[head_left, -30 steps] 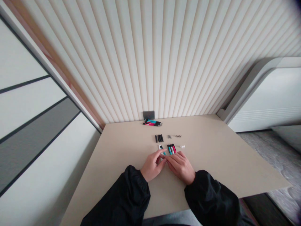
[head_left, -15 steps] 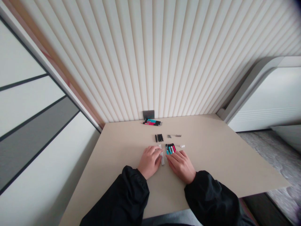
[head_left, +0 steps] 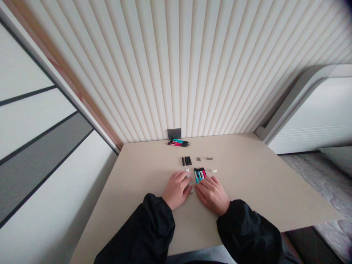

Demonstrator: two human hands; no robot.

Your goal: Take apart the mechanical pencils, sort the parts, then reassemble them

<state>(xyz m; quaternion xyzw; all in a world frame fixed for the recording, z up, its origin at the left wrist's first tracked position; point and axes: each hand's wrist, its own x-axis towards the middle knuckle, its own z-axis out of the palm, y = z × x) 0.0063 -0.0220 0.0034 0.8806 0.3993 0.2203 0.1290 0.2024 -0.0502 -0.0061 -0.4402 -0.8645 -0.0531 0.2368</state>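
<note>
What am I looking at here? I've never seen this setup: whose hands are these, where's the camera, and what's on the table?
There's no machine: these are a person's bare left hand and right hand, in black sleeves. One camera worn on the head looks forward and down.

On the table, pens lie near the wall socket. Closer in are black tubular pieces, small metal parts and small white pieces.

The left hand is at some thin white sticks; the right is at the near ends of coloured pen barrels. Whether either is gripping, I can't tell.
</note>
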